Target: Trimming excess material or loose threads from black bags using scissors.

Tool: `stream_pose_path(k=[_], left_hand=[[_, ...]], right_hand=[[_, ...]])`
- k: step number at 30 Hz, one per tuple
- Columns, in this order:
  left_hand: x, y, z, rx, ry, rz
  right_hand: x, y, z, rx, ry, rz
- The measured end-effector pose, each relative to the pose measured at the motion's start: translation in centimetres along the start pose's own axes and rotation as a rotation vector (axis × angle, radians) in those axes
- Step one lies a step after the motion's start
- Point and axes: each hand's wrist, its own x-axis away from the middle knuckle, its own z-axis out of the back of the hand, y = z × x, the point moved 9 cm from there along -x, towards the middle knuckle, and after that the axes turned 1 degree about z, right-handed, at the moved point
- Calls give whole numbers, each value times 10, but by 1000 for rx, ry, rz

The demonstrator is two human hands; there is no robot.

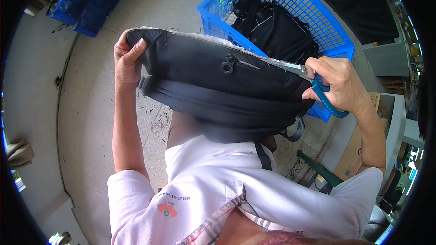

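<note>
A black fabric bag is stretched between my hands above my lap, its pale raw edge turned away from me. On its face I see a zipper with a dark ring-shaped pull, and a buckle sits at the left end. My left hand pinches the bag's left corner, thumb on the near side. In my right hand are scissors with teal handles. Their blades lie along the bag's upper right edge, and my right fingers also seem to touch that corner.
Beyond the bag stands a blue plastic basket holding black bags. Another blue crate is at the far left. Dark scraps lie on the floor. At the right are grey shelving and a cardboard box.
</note>
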Motion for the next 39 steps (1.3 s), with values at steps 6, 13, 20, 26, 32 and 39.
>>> stream_pose_path(k=[6,13,20,26,32,39], left_hand=[[4,6,-1,-9,-10,-23],[11,7,-2,24,63,1],[17,12,-3,32,73,-21],[23,12,1,53,80,-28],[25,9,7,40,99,-27],[27,12,6,59,84,-32]], right_hand=[[-21,-13,8,4,77,22],[-18,-12,-4,15,12,-5],[-35,-26,4,75,19,0],[-42,-22,-6,56,-6,10],[-41,-15,-13,79,-49,-32],[-58,-30,0,79,-36,30]])
